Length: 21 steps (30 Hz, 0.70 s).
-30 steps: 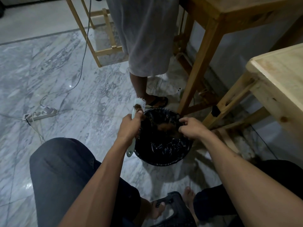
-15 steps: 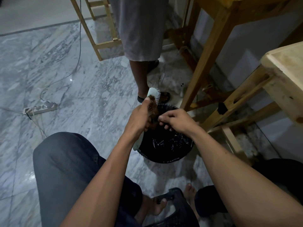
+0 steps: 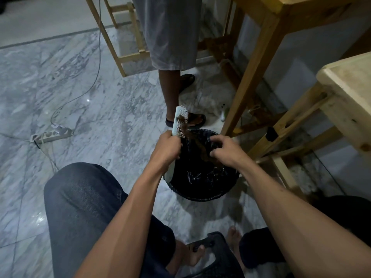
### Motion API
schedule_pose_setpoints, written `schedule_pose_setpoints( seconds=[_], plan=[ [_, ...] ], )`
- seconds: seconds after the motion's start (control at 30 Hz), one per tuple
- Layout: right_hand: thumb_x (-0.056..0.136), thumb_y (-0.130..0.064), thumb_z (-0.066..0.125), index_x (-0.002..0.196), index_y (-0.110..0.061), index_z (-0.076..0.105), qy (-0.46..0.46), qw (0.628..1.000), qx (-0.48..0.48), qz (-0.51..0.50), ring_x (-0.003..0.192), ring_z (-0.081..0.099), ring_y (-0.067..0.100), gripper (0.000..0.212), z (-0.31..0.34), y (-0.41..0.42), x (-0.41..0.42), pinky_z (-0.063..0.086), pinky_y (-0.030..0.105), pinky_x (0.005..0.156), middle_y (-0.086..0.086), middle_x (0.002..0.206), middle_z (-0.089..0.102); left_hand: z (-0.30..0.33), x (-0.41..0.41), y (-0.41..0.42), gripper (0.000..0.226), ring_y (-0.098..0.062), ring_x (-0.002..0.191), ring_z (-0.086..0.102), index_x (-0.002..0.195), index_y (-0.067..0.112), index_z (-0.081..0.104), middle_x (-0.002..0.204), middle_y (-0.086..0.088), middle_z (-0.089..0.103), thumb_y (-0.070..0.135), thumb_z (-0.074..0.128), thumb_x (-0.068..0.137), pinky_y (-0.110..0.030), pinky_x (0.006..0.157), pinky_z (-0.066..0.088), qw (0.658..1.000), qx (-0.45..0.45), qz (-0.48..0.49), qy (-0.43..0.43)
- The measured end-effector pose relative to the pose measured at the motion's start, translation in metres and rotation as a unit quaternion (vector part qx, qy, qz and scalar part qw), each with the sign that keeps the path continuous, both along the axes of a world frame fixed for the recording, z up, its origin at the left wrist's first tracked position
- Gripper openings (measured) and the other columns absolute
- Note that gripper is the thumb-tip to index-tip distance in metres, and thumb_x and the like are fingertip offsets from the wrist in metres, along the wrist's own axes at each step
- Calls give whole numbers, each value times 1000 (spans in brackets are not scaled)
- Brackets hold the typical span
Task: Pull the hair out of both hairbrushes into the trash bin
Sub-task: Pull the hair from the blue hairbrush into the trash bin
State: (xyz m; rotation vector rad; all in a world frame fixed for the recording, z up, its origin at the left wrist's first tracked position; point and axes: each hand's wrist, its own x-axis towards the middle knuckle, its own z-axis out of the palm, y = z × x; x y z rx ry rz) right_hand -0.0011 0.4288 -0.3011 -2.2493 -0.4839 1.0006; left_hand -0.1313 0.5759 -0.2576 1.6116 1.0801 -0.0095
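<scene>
My left hand point(image 3: 166, 147) grips a pale mint hairbrush point(image 3: 179, 122) upright by its handle, bristles facing right, over the left rim of the black trash bin point(image 3: 202, 192). A brown clump of hair point(image 3: 195, 143) stretches from the bristles down to my right hand point(image 3: 225, 150), which pinches its lower end above the bin's opening. The bin is lined with a shiny black bag. A second hairbrush is not in view.
Another person's legs in sandals point(image 3: 195, 118) stand just behind the bin. Wooden table legs point(image 3: 247, 85) and a second wooden table point(image 3: 349, 101) are at the right. A power strip point(image 3: 51, 134) with a cable lies on the marble floor at left. A dark stool point(image 3: 216, 255) sits between my knees.
My right hand went from the bin to the bristles, took hold of hair, and has now pulled it right and down away from the brush. The brush stays upright in my left hand.
</scene>
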Motion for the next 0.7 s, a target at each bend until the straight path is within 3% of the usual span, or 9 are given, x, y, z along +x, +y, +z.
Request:
schedule_pose_setpoints(
  seconds=[0.07,0.1,0.13,0.2,0.27,0.33,0.5,0.57,0.7],
  plan=[
    [89,-8,70,156,-28,42,84,993,77,4,105,66,18,75,3,6,-3,60,36,80,-8,140,50,3,-1,-2,15,-26,58,54,84,10,56,69,-13,56,-2,51,89,-39,63,49,999,-32,-19,-23],
    [89,-7,71,156,-27,42,120,986,114,-4,104,68,17,76,4,10,-3,60,31,72,-10,140,53,4,-3,-3,17,-25,58,56,86,10,58,70,-14,58,-6,53,89,-38,61,51,998,-46,-30,-35],
    [90,-7,72,152,-24,48,151,978,143,-12,100,70,15,68,3,13,-3,58,27,65,-8,135,61,5,-3,-2,18,-24,59,58,89,11,60,70,-13,60,-7,55,89,-37,59,54,997,-49,-42,-39],
    [93,-13,73,133,-13,67,168,972,166,-7,81,71,13,40,6,17,-5,54,23,58,-2,106,77,6,-4,3,19,-23,59,60,93,14,61,71,-13,62,-4,60,90,-37,58,57,997,-40,-58,-32],
    [95,-19,73,110,-8,78,135,977,165,-6,67,64,9,18,9,17,-5,52,21,58,-1,84,77,8,-5,10,16,-26,58,58,97,11,64,72,-17,60,-2,63,88,-38,56,55,997,-31,-61,-20],
    [96,-21,73,98,-9,80,106,981,161,-27,65,60,8,14,7,15,-3,52,21,60,-2,77,74,13,-6,16,12,-25,54,50,94,5,62,76,-19,54,-4,61,86,-33,49,43,997,-48,-48,-19],
    [95,-25,73,88,-14,82,10,998,59,-16,64,62,13,16,-1,4,0,49,26,59,4,78,78,20,-7,26,24,-17,47,37,76,9,43,74,-13,47,-7,45,94,-26,44,28,990,-102,61,-81],
    [97,-24,72,89,-11,82,-20,1000,2,-3,68,64,12,19,-3,0,2,46,24,57,3,81,78,18,-7,30,16,-16,45,38,87,7,48,71,-11,50,-6,45,96,-23,42,28,983,-116,85,-111],
    [96,-17,68,93,-3,80,-56,993,-105,-6,95,72,31,19,-19,0,5,60,40,79,15,100,76,15,-8,30,19,-16,44,38,102,13,47,71,-10,51,-5,47,96,-22,41,27,975,-137,101,-139]
  ],
)
